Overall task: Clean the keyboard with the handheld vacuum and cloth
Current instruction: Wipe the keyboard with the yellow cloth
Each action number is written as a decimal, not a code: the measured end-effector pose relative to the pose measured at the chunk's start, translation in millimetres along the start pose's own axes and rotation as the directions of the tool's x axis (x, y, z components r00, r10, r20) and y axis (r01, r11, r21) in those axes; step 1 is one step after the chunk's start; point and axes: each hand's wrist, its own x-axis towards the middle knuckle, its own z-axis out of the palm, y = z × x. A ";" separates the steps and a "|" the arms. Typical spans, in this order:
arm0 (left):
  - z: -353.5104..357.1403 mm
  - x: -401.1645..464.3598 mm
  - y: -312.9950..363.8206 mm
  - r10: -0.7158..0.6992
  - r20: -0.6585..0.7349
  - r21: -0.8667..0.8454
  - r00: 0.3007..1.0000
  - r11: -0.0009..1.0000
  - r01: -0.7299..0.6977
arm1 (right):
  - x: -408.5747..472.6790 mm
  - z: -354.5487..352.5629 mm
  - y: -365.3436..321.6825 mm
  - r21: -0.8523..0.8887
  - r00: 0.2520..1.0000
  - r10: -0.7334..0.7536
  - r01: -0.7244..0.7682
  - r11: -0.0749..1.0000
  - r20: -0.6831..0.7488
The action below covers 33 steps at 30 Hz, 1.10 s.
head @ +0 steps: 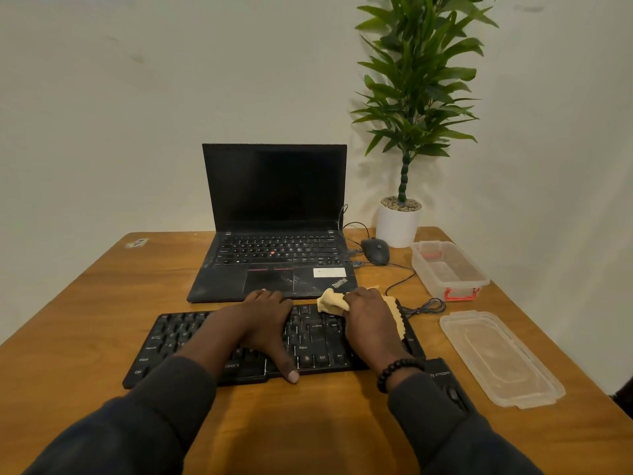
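A black keyboard (178, 341) lies flat on the wooden table (85, 303) in front of an open laptop. My left hand (263, 323) rests across its middle, fingers over the far edge and thumb at the near edge, holding it steady. My right hand (370, 320) grips a bunched yellow cloth (330, 301) and presses it on the keyboard's right end. A dark handheld device (445, 382), apparently the vacuum, lies by my right wrist, partly hidden by the sleeve.
A black laptop (274, 234) stands open just behind the keyboard. To the right are a mouse (376, 251) with trailing cables, a white plant pot (397, 224), an open clear plastic box (448, 269) and its lid (500, 358).
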 end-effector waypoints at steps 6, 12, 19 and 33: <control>1.4 6.3 -3.0 0.013 -0.014 0.031 1.000 0.999 -0.012 | -2.7 14.6 -30.8 0.008 0.988 -0.152 0.152 0.988 -0.020; -2.1 -2.4 1.9 -0.015 0.011 0.053 1.000 0.998 0.014 | -0.5 -3.9 2.4 -0.096 0.999 -0.017 0.014 0.995 -0.030; -5.5 0.7 7.4 -0.031 0.018 0.036 0.999 0.999 0.030 | -3.0 19.1 -47.3 0.073 0.996 -0.085 0.087 0.994 -0.029; -5.7 -0.8 6.6 -0.045 0.044 0.035 0.998 0.998 0.044 | 5.5 24.7 -41.3 0.090 0.997 -0.070 0.072 0.993 -0.021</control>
